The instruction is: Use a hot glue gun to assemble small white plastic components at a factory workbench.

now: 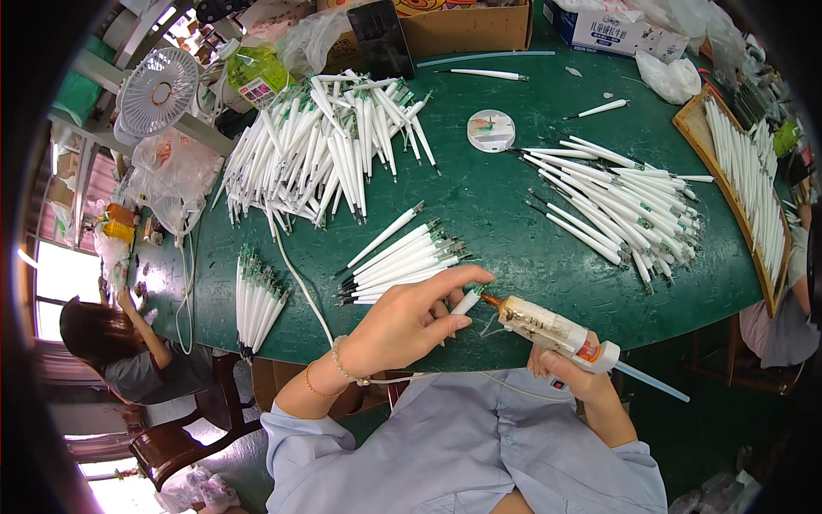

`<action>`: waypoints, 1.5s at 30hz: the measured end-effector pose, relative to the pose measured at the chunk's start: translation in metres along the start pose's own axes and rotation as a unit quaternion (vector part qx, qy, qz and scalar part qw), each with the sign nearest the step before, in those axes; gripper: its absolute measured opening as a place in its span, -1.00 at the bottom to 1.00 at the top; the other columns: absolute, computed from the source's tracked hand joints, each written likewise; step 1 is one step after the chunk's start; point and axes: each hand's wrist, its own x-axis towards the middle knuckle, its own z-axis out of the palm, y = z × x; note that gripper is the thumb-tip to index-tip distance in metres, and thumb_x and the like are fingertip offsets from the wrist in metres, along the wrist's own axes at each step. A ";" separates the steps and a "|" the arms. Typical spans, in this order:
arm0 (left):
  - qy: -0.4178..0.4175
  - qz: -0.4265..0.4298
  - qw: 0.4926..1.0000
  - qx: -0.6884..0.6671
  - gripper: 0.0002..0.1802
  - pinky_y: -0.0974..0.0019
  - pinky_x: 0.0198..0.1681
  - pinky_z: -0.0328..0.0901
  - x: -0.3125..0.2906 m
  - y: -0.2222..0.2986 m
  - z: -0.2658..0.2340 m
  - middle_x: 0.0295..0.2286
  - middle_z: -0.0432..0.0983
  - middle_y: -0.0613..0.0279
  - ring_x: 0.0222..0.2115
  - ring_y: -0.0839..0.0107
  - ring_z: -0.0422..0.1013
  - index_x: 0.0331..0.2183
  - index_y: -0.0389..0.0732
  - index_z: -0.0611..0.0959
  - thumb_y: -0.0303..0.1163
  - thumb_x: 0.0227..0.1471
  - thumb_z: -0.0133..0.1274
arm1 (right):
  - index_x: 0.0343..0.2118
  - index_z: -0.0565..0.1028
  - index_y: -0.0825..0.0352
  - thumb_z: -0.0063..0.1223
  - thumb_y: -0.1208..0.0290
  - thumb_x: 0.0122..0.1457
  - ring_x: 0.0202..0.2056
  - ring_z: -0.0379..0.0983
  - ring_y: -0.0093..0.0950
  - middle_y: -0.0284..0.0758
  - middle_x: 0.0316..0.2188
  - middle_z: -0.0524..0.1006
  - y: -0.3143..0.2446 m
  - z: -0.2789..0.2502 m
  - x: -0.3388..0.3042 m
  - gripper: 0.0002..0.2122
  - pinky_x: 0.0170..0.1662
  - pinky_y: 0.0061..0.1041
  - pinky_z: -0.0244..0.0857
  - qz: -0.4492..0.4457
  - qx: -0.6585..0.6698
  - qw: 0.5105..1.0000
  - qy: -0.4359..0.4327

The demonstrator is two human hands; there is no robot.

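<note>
My left hand is closed, pinching a short showing length of a white tapered tube with a green end between thumb and fingers; the rest of it is hidden by the hand. My right hand grips a hot glue gun, white and stained brown. The gun's nozzle meets or nearly meets the tube's green end; I cannot tell whether they touch. Out of the gun's back sticks a translucent bluish glue stick. Just beyond my left hand lies a row of similar white tubes, green ends pointing right.
A large heap of white tubes lies at the far left, a small bundle nearer. To the right are another pile and a full wooden tray. A round white dish, a fan and a seated person also show.
</note>
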 end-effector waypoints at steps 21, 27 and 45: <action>0.027 -0.011 0.981 -0.192 -0.80 0.60 -0.61 0.28 -0.001 -0.004 -0.008 -0.48 0.44 0.20 -0.50 0.53 0.44 -0.31 -0.35 0.45 -0.54 -0.07 0.02 | -0.74 0.28 0.34 -0.18 0.20 0.02 -0.54 0.27 -0.41 -0.24 -0.72 0.30 0.010 -0.005 0.009 -0.67 -0.37 -0.44 0.22 -0.171 0.130 0.974 0.068; -0.018 -0.007 0.975 -0.220 -0.81 0.60 -0.58 0.30 0.002 0.000 -0.016 -0.44 0.45 0.15 -0.49 0.51 0.44 -0.28 -0.37 0.49 -0.53 -0.01 -0.06 | -0.75 0.22 0.28 -0.23 0.16 0.06 -0.56 0.24 -0.47 -0.29 -0.73 0.26 0.010 -0.004 0.010 -0.65 -0.57 -0.61 0.07 -0.207 0.145 0.964 0.083; 0.264 0.151 0.953 -0.016 -0.74 0.52 -0.43 0.22 0.104 0.023 -0.065 -0.54 0.45 0.30 -0.50 0.61 0.33 -0.31 -0.33 0.56 -0.35 -0.01 -0.03 | -0.73 0.22 0.27 -0.27 0.15 0.09 -0.54 0.21 -0.53 -0.32 -0.71 0.25 0.009 -0.015 0.011 -0.64 -0.63 -0.67 0.01 -0.252 0.137 0.951 0.120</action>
